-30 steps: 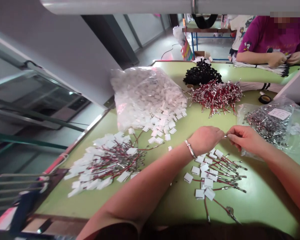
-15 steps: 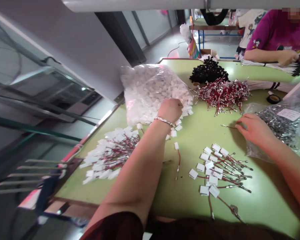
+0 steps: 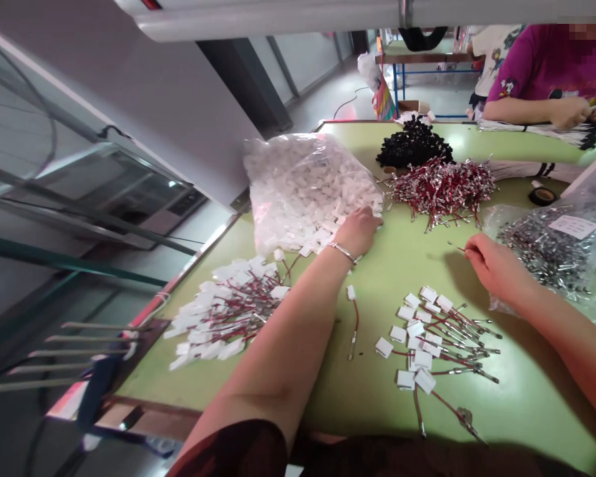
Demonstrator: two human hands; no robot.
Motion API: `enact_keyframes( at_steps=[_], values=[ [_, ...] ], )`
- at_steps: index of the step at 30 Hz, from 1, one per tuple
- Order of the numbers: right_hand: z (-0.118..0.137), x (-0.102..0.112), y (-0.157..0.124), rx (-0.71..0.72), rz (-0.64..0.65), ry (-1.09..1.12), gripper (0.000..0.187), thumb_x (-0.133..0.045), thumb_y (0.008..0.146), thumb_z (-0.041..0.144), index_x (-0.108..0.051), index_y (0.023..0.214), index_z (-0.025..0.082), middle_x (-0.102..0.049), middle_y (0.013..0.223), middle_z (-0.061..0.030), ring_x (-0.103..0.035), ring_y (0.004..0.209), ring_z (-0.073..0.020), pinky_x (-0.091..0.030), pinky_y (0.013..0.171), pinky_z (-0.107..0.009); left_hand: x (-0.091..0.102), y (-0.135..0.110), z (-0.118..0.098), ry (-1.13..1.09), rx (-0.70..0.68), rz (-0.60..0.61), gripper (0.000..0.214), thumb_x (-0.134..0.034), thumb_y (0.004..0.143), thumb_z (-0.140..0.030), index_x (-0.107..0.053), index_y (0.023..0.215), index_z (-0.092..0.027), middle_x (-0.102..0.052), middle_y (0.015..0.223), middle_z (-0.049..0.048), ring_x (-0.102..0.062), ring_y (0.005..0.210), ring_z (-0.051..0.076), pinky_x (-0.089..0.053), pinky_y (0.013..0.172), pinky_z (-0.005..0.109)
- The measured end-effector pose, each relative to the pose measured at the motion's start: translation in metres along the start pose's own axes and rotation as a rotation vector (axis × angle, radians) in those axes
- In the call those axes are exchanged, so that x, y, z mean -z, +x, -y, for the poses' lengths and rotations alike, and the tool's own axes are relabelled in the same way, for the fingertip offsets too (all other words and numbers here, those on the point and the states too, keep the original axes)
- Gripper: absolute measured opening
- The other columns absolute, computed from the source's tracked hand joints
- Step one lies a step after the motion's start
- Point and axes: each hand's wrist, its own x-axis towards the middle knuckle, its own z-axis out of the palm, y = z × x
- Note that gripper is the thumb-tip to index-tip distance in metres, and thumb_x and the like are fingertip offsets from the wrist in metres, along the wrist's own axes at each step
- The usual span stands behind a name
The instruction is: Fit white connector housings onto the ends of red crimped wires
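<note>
Red wire [image 3: 455,248], pinched in the right hand [image 3: 494,268], may slip; left hand [image 3: 360,230] at ten o'clock curls into white housings [image 3: 318,199], grip unclear.

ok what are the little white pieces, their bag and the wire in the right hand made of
The white pieces: likely moulded plastic, matt, uniform blocky shapes. The bag: thin clear plastic film, crinkled, glossy with glare. The wire in the right hand: metal-looking shiny tip; its sheath is too small to judge.

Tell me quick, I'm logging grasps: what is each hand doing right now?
Left hand: curled on loose white connectors by the bag; whether it grips one cannot be told.
Right hand: closed, pinching a thin wire.
</note>
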Motion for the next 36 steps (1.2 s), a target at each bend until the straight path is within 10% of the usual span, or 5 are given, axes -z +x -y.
enact_keyframes(
  at_steps=[8, 15, 26, 32, 36],
  values=[
    [0.001, 0.007, -0.006, -0.033, 0.025, 0.291, 0.015, -0.050, 0.085, 0.028, -0.063, 0.080, 0.021, -0.068, 0.075, -0.0027, -0.058, 0.066, -0.0163, -0.042, 0.063, -0.029, 0.000, 0.001, -0.001, -0.031, 0.102, 0.018, 0.028, -0.045, 0.081, -0.018, -0.072, 0.088, -0.015, -0.066, 0.095, 0.0123, -0.061, 0.089, 0.023, -0.047, 0.081, 0.032],
    [-0.002, 0.009, -0.008, 0.052, -0.021, 0.219, 0.017, -0.050, 0.085, 0.029, -0.065, 0.083, 0.021, -0.069, 0.076, -0.0047, -0.058, 0.066, -0.0179, -0.042, 0.061, -0.031, 0.015, -0.003, -0.011, -0.619, 0.220, -0.038, 0.036, -0.042, 0.082, -0.021, -0.068, 0.107, -0.016, -0.069, 0.084, 0.0053, -0.062, 0.070, 0.014, -0.050, 0.068, 0.025],
    [-0.006, 0.006, -0.007, 0.021, -0.025, 0.249, 0.015, -0.053, 0.083, 0.028, -0.067, 0.080, 0.022, -0.069, 0.080, -0.0045, -0.060, 0.071, -0.0183, -0.045, 0.067, -0.033, 0.003, -0.003, -0.013, -0.147, -0.085, 0.055, 0.026, -0.047, 0.084, -0.019, -0.071, 0.095, -0.018, -0.067, 0.105, 0.0098, -0.059, 0.101, 0.023, -0.045, 0.094, 0.036],
    [-0.002, 0.011, -0.008, -0.069, -0.012, 0.270, 0.023, -0.049, 0.087, 0.033, -0.065, 0.077, 0.021, -0.066, 0.070, -0.0019, -0.056, 0.063, -0.0159, -0.040, 0.061, -0.030, 0.015, -0.010, -0.059, -0.666, 0.101, -0.022, 0.029, -0.059, 0.080, -0.025, -0.066, 0.106, -0.015, -0.069, 0.098, 0.0092, -0.063, 0.085, 0.019, -0.051, 0.079, 0.034],
    [0.005, 0.012, -0.010, -0.042, -0.004, 0.308, 0.024, -0.046, 0.088, 0.034, -0.063, 0.078, 0.020, -0.065, 0.070, -0.0010, -0.055, 0.064, -0.0150, -0.039, 0.061, -0.028, 0.013, -0.016, -0.089, -1.136, 0.133, 0.164, 0.030, -0.063, 0.078, -0.024, -0.063, 0.107, -0.014, -0.068, 0.078, 0.0069, -0.059, 0.060, 0.011, -0.050, 0.057, 0.027]
  ],
)
